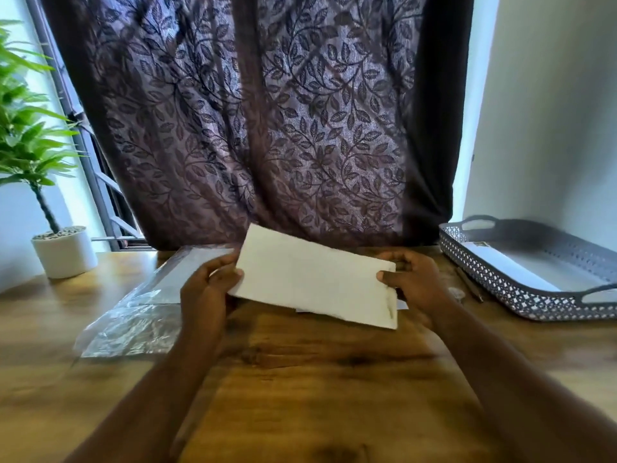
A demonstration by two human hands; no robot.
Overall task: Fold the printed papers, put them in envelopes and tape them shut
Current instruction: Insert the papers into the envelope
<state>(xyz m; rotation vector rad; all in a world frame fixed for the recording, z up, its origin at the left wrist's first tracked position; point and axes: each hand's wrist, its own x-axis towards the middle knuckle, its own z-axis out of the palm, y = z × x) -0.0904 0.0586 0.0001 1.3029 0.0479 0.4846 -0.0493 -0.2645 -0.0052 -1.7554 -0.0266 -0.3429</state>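
Note:
A long white envelope [314, 279] is held above the wooden table [300, 379], tilted down to the right. My left hand [208, 289] grips its left end, thumb on the front. My right hand [414, 282] grips its right end. A sliver of white paper [305, 310] shows just under the envelope's lower edge. Whether anything is inside the envelope cannot be seen.
A clear plastic sleeve [140, 312] lies on the table to the left. A potted green plant [63, 252] stands at the far left. At the right sits a grey perforated tray [500, 282] holding white sheets [507, 265]. A patterned curtain [267, 128] hangs behind.

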